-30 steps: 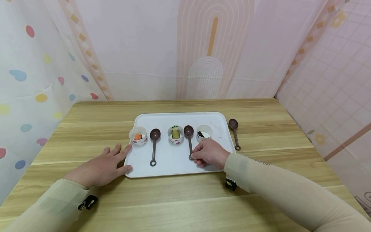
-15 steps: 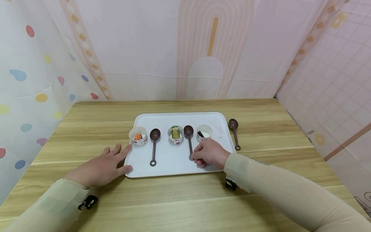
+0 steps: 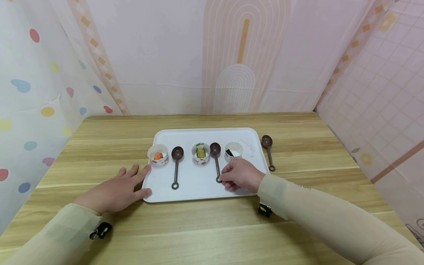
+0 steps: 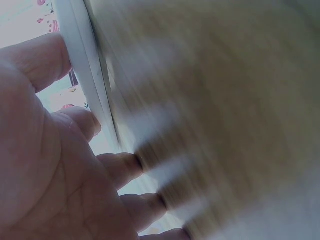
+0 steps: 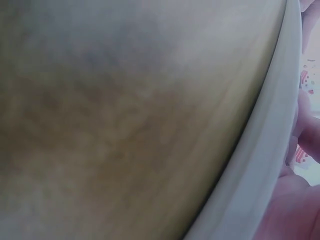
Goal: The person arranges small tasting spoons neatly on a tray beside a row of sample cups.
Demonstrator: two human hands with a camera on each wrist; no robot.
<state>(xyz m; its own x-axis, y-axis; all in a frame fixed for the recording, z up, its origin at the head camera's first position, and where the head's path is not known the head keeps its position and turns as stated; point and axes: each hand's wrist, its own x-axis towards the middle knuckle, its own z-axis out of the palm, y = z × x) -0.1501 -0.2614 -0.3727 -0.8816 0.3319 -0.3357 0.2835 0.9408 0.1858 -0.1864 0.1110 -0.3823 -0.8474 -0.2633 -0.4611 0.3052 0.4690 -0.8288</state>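
In the head view my right hand [image 3: 241,176] pinches the ring end of a brown long-handled measuring spoon [image 3: 215,151] lying on a white tray [image 3: 195,187]. My left hand [image 3: 116,191] spreads its fingers at the tray's left edge, thumb and index fingertip right at the rim. Another brown spoon [image 3: 176,165] lies further left on the tray. Three patterned paper cups line up there: one [image 3: 161,162] with an orange piece, one [image 3: 200,161] with a green-yellow piece, one [image 3: 233,145] with a dark piece, partly hidden behind the right hand.
A third brown spoon [image 3: 269,152] lies on the wooden table [image 3: 198,228], just right of the tray. Patterned curtains [image 3: 159,55] hang behind the table and at both sides. In the right wrist view, the tray's rim [image 5: 265,135] cuts across in front of the hand.
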